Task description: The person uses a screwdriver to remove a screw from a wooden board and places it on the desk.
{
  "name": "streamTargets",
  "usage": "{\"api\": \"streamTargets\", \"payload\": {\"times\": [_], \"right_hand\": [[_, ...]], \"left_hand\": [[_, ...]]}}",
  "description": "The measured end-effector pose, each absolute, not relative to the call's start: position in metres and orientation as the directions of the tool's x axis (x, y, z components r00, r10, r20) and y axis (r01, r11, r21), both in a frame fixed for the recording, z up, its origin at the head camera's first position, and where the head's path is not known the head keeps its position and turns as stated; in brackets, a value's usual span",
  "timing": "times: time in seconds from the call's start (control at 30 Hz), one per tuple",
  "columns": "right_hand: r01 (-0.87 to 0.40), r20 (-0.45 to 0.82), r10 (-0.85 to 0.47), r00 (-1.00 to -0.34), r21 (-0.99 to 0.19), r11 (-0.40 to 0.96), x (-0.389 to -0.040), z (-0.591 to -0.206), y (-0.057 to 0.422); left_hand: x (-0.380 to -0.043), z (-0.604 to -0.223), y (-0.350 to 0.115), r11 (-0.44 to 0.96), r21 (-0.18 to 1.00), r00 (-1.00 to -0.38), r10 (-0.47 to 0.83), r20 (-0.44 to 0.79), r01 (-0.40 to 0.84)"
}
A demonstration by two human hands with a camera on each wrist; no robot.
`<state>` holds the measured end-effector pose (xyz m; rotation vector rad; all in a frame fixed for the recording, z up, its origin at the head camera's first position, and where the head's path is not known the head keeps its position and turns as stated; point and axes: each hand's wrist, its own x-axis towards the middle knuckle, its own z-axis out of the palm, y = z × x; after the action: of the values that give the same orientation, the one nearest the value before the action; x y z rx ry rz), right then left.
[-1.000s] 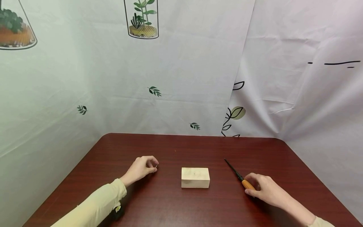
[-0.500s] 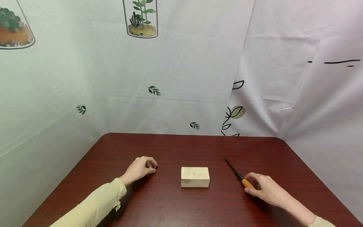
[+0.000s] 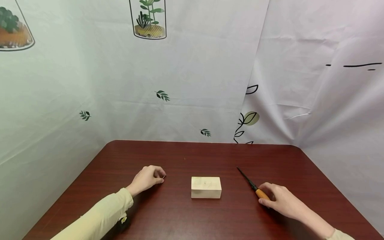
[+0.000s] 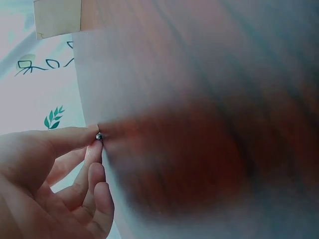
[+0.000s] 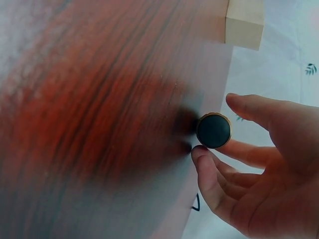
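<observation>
My left hand point(image 3: 147, 177), over the left middle of the table, pinches a small metal screw point(image 4: 99, 136) between thumb and fingertips; most of the screw is hidden by them. A screwdriver point(image 3: 247, 178) with an orange handle and a black shaft lies at the right, its tip pointing away and to the left. My right hand point(image 3: 282, 198) curves round its handle, thumb on the near side. In the right wrist view the handle's dark round end point(image 5: 214, 130) sits among the fingers, the thumb tip a little apart from it. Between the hands rests a pale wooden block point(image 3: 205, 187), a small dark spot on its top.
The dark red wooden table point(image 3: 186, 220) has rounded far corners. White cloth point(image 3: 195, 66) with printed plants hangs behind and at both sides. A pale yellow sleeve point(image 3: 99, 213) covers the left forearm, which reaches over the table's left part.
The left hand has shifted very slightly left, and the screw has tilted a little at its fingertips. The right hand, screwdriver and block stay where they were.
</observation>
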<state>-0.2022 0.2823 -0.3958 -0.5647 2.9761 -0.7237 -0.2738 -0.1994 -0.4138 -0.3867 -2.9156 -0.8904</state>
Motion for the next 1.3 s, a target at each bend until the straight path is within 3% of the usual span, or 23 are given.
{"api": "streamTargets", "payload": {"times": [0.4, 0.8, 1.3], "right_hand": [[-0.313, 0.021, -0.351, -0.936, -0.505, 0.804, -0.1996, -0.3925, 0.2844], [-0.288, 0.073, -0.282, -0.957, -0.374, 0.881, -0.1981, -0.3925, 0.2839], [-0.265, 0.130, -0.233, -0.964, -0.346, 0.900, -0.1938, -0.3915, 0.2813]], "left_hand": [[-0.2728, -0.4128, -0.2012, 0.791, 0.542, -0.959, 0.251, 0.134, 0.283], [-0.2733, -0.4114, -0.2015, 0.790, 0.545, -0.957, 0.272, 0.100, 0.281], [-0.2718, -0.4062, -0.2016, 0.827, 0.495, -0.960, 0.272, 0.063, 0.267]]}}
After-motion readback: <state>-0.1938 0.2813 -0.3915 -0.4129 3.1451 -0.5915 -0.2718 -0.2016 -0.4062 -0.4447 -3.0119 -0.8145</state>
